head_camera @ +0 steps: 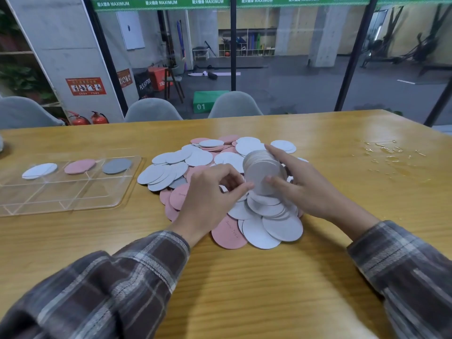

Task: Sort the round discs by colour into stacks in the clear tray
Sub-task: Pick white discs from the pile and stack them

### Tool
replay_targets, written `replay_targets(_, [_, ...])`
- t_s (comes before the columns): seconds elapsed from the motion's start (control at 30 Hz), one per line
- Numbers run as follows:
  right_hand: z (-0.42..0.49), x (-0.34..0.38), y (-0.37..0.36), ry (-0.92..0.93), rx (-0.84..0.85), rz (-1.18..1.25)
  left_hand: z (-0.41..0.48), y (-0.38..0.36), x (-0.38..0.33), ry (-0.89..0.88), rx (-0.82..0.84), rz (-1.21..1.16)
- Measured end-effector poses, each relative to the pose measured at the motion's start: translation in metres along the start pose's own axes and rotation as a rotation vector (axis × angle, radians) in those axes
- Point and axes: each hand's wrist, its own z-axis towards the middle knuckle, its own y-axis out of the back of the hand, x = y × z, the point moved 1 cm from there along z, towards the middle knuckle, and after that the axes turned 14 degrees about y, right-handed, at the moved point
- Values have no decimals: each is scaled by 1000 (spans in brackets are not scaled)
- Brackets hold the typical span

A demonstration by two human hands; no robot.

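Partly hidden under both hands: the loose pile of discs (pixel 269 226), white, pink and a few grey, mid-tabletop (pixel 244 277). Right hand (pixel 300 189) clamped round a stack of pale discs (pixel 263 172), held on edge just above the pile. Left hand (pixel 210 192) curled, fingertips at the stack's near rim; cannot tell whether pinching a disc. Left of the pile and apart from it, the clear tray (pixel 132 187), with a white disc (pixel 39 170), pink disc (pixel 79 166) and grey disc (pixel 117 165) in 3 far compartments. Spilled water (pixel 389 152) far right.
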Motion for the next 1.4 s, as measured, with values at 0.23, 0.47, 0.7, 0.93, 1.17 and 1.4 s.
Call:
replay_targets(0.23, [-1, -9, 5, -22, -24, -58, -6, -8, 8, -191, 282, 252])
replay_targets(0.47, [-1, -12, 10, -37, 1, -71, -4, -1, 4, -227, 293, 297])
replay_targets(0.7, [-1, -14, 11, -39, -14, -88, -6, -2, 9, -195, 327, 278])
replay_targets(0.93, [0, -12, 10, -32, -6, -93, -2, -7, 15, -158, 325, 273])
replay_targets(1.17, [0, -10, 8, -16, 15, -34, -4, -5, 8, -308, 130, 264])
replay_targets(1.4, [-2, -1, 0, -43, 28, 97, -4, -1, 0, -234, -32, 161])
